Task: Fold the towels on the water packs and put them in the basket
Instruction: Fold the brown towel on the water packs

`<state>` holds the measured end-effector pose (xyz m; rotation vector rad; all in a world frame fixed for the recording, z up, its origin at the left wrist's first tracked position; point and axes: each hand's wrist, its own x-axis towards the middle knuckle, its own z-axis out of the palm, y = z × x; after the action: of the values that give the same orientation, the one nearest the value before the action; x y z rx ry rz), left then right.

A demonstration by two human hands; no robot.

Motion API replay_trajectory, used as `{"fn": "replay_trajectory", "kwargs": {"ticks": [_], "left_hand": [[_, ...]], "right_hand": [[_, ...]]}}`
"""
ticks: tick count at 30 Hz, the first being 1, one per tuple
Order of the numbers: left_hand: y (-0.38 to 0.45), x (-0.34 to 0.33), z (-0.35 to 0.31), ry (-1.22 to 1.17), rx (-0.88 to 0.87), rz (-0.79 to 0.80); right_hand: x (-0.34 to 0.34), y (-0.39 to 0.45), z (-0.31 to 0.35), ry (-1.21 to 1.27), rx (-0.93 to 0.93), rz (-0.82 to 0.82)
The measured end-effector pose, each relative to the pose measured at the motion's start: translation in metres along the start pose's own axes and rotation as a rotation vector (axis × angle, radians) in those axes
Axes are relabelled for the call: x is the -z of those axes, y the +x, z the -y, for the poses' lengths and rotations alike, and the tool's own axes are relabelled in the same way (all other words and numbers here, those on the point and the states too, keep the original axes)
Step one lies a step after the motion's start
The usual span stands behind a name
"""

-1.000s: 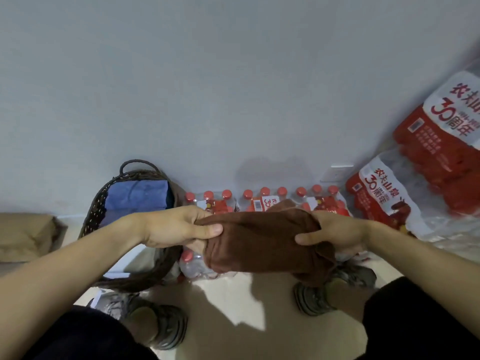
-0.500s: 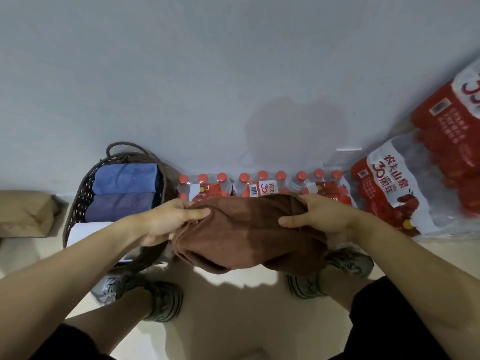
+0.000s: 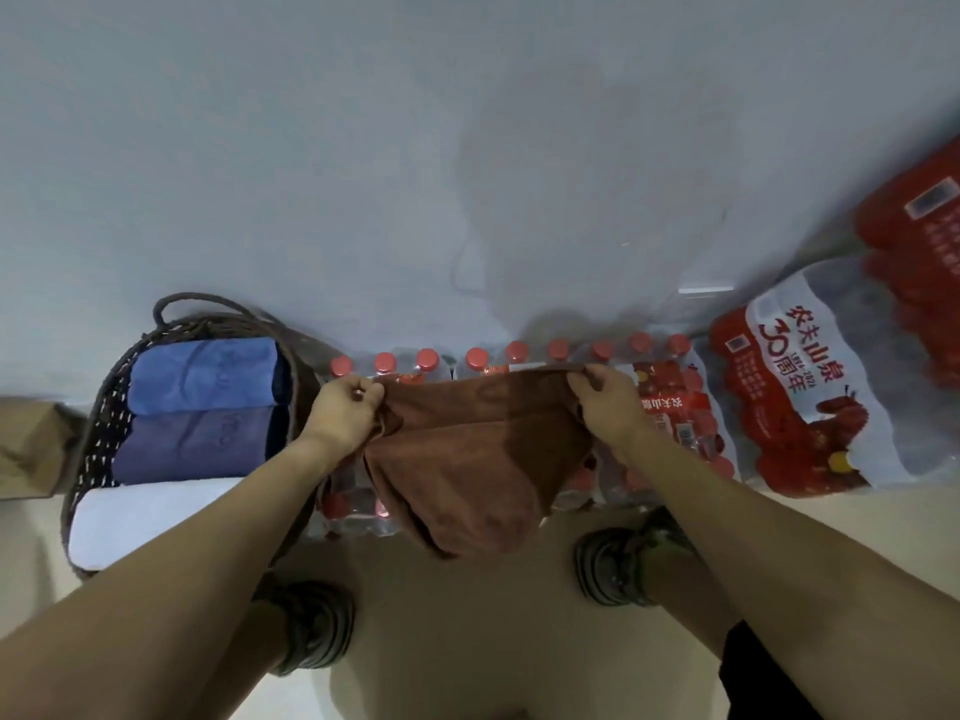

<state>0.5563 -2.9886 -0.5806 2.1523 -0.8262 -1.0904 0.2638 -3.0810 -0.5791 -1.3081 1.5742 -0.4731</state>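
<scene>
A brown towel [image 3: 467,459] is stretched over the water pack [image 3: 670,402] of red-capped bottles on the floor by the wall. My left hand [image 3: 345,413] pinches the towel's far left corner and my right hand [image 3: 605,402] pinches its far right corner. The towel's near part hangs down over the pack's front side. To the left stands a dark woven basket [image 3: 98,423] that holds a folded blue towel [image 3: 202,374], a folded purple towel [image 3: 192,444] and a folded white towel [image 3: 145,517].
More shrink-wrapped water packs [image 3: 810,376] with red labels lean against the wall at the right. A brown paper bag [image 3: 26,449] lies left of the basket. My two shoes [image 3: 618,563] stand on the beige floor just in front of the pack.
The towel was a bunched bundle held above the bottles. It is now lowered onto the pack and spread wider, with my hands moved apart to its far corners.
</scene>
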Motion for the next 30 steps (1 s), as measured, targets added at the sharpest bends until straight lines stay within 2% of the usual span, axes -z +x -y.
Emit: {"fn": "replay_trajectory", "kwargs": {"ticks": [3,7,12,17,20,25,28,30], "left_hand": [[0.008,-0.007,0.01,0.093,-0.107,-0.16],[0.017,-0.016,0.017,0.15,-0.096,-0.278],[0.026,-0.021,0.018,0.237,-0.01,-0.286],[0.006,-0.022,0.017,0.24,0.07,-0.287],[-0.022,-0.024,0.023,0.194,0.04,-0.319],[-0.078,-0.039,0.039,0.123,0.001,-0.439],[-0.11,-0.054,0.057,0.018,0.058,-0.539],[-0.127,-0.063,0.072,-0.066,0.108,-0.543]], "right_hand": [[-0.013,0.023,-0.007,-0.1,0.082,-0.094],[-0.025,0.043,-0.014,-0.147,0.091,-0.184],[-0.03,0.052,-0.019,-0.043,0.007,-0.282],[-0.031,0.032,-0.019,0.073,-0.002,-0.383],[-0.039,0.005,-0.026,0.106,0.029,-0.49],[-0.066,-0.051,-0.045,0.032,0.047,-0.537],[-0.078,-0.084,-0.063,0.042,-0.015,-0.614],[-0.082,-0.1,-0.076,0.136,-0.039,-0.631]]}}
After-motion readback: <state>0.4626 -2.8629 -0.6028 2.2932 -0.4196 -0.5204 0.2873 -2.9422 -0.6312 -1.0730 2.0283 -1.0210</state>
